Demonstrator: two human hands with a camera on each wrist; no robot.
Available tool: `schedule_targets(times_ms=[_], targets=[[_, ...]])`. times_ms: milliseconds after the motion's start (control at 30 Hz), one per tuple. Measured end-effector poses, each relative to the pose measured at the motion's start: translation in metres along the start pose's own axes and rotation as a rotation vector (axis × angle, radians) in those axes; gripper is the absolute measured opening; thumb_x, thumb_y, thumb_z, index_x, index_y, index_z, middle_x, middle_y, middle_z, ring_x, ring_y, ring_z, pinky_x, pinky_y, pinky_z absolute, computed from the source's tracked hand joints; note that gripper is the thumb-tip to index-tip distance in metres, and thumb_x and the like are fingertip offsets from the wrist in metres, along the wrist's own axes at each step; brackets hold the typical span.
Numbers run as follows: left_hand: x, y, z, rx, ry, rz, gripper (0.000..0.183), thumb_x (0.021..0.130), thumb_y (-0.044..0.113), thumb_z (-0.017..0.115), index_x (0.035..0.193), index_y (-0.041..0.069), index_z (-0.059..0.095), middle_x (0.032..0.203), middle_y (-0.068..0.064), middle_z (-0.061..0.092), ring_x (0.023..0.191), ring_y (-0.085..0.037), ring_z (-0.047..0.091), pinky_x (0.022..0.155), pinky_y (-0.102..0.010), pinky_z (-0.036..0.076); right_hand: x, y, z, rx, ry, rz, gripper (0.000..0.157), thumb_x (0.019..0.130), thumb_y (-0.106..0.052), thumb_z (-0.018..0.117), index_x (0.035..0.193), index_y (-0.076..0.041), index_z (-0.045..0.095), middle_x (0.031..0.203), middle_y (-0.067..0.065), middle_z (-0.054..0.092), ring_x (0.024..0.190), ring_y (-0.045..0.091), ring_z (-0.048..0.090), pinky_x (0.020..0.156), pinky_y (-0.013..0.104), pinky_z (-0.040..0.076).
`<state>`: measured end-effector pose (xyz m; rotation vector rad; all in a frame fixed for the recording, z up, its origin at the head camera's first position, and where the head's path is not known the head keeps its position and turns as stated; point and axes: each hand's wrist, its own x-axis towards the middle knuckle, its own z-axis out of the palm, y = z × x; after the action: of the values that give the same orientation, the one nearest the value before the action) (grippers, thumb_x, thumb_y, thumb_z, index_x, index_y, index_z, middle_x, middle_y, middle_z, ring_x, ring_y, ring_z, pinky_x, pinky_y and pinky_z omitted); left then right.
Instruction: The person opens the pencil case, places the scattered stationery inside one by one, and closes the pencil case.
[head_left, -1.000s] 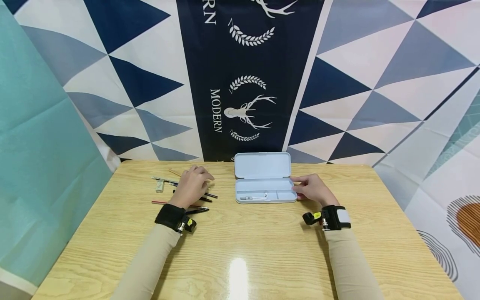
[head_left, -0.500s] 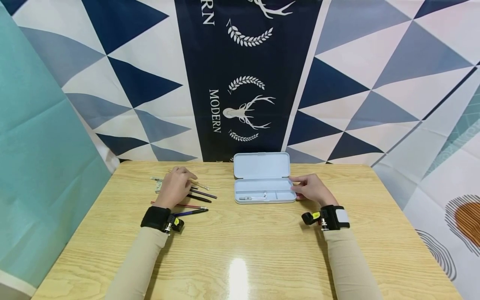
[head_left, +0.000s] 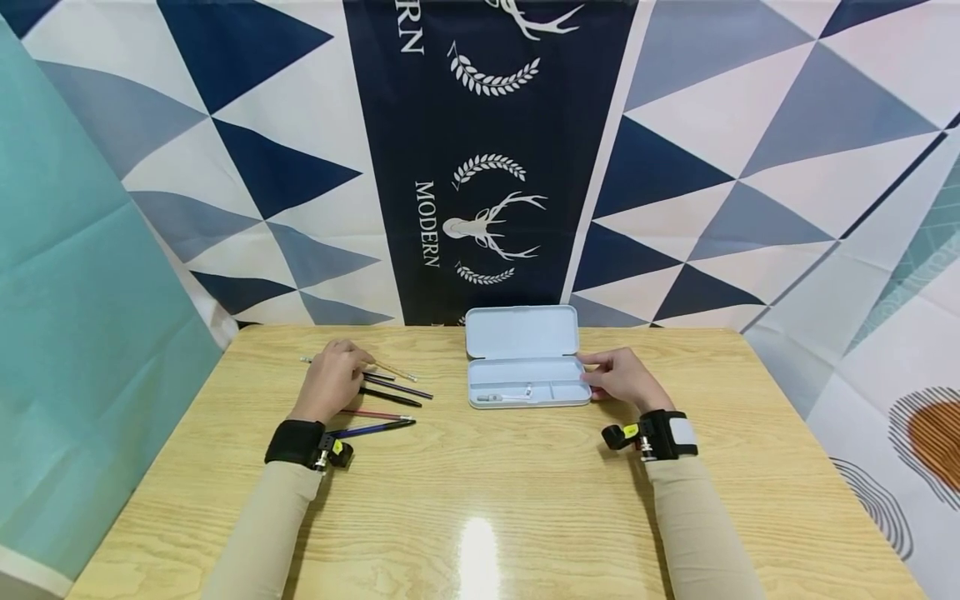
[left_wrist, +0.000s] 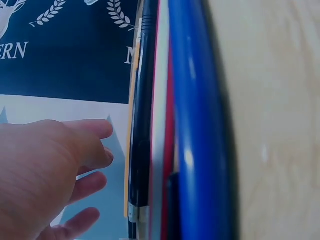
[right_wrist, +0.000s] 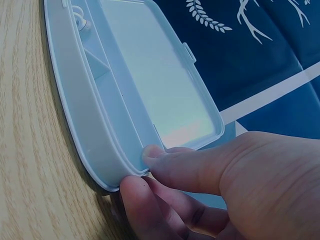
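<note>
Left hand: over the pens and pencils on the left of the table; the hand point(head_left: 327, 381) holds nothing, its fingers loosely bent and spread apart, with a gap between them and the yellow pencil in the left wrist view.
Pens and pencils: they lie side by side, partly hidden under the hand; from far to near, a yellow pencil point(head_left: 396, 371), dark pencils point(head_left: 397, 387), a black pen point(head_left: 392, 397), a red pencil point(head_left: 381, 414) and a blue pen point(head_left: 373, 430).
Right hand: the hand point(head_left: 625, 381) pinches the right end of the pencil case, thumb over the rim, fingers clamped outside the wall.
Pencil case: light blue, centre-far on the table; the case point(head_left: 517, 369) has its lid point(head_left: 521, 332) raised on the far side.
Inside the case: a small white and grey item point(head_left: 491, 397) lies in the near-left compartment.
Table: wood-grained surface point(head_left: 420, 492).
Backdrop: patterned cloth point(head_left: 495, 117) beyond the table's far edge.
</note>
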<state>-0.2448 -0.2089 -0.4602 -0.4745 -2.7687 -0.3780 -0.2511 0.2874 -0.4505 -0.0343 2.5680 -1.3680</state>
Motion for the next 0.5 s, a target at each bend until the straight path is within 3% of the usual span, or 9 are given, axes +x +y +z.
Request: schedule_targets(times_ms=[500], targets=[[0.017, -0.012, -0.01, 0.009, -0.006, 0.089, 0.023, 0.096, -0.011, 0.076, 0.114, -0.001, 0.085, 0.112, -0.022, 0.08, 0.105, -0.041, 0.077, 0.089, -0.051, 0.067, 0.0, 0.0, 0.001, -0.001, -0.001, 0.013, 0.047, 0.109, -0.005, 0.072, 0.155, 0.001, 0.064, 0.091, 0.009, 0.076, 0.066, 0.009, 0.067, 0.065, 0.021, 0.06]])
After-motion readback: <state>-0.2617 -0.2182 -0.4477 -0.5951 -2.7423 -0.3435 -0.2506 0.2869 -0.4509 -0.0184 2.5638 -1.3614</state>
